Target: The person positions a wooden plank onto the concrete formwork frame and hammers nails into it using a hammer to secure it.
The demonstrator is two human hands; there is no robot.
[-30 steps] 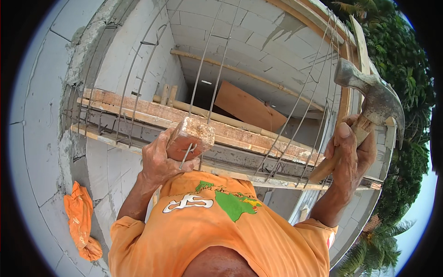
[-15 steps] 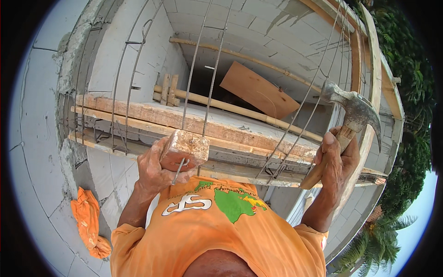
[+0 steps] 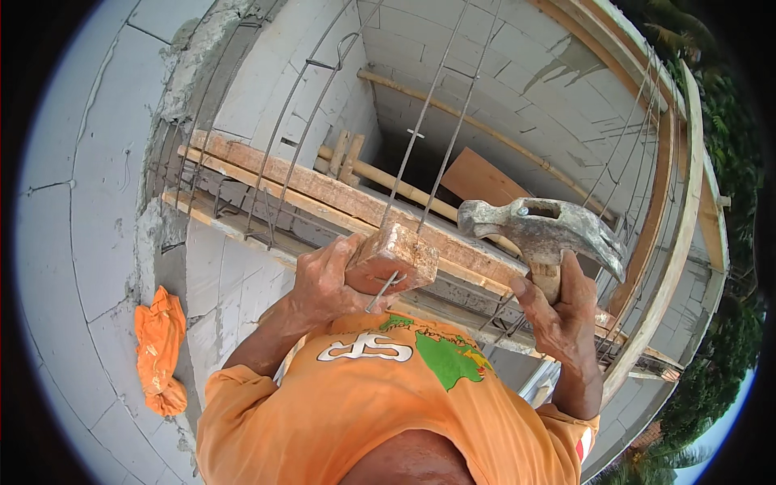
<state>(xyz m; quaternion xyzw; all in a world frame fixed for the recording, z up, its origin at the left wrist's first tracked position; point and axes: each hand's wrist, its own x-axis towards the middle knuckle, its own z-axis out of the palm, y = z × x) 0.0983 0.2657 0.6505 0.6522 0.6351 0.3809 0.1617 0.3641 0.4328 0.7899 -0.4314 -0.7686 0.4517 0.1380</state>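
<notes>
My left hand (image 3: 326,279) is closed around a short, worn wooden block (image 3: 396,257) in front of my chest. A bent nail (image 3: 381,294) sticks out of the block's near end. To the right, my right hand (image 3: 564,319) grips a claw hammer (image 3: 558,230) high on its wooden handle, close under the head. The hammer's striking face points left toward the block, with a gap between them, and its claw points right. Most of the handle is hidden behind my hand.
Rough formwork boards (image 3: 315,198) run across in front of me, with upright steel rebars (image 3: 279,137) rising past them. Beyond lie bamboo poles (image 3: 477,121) and a brown plywood sheet (image 3: 482,176) between block walls. An orange cloth (image 3: 159,352) lies at left.
The hammer has moved left, nearer to the block, and its head has turned so the top faces up. The surroundings have shifted and tilted in view. My left hand keeps holding the block.
</notes>
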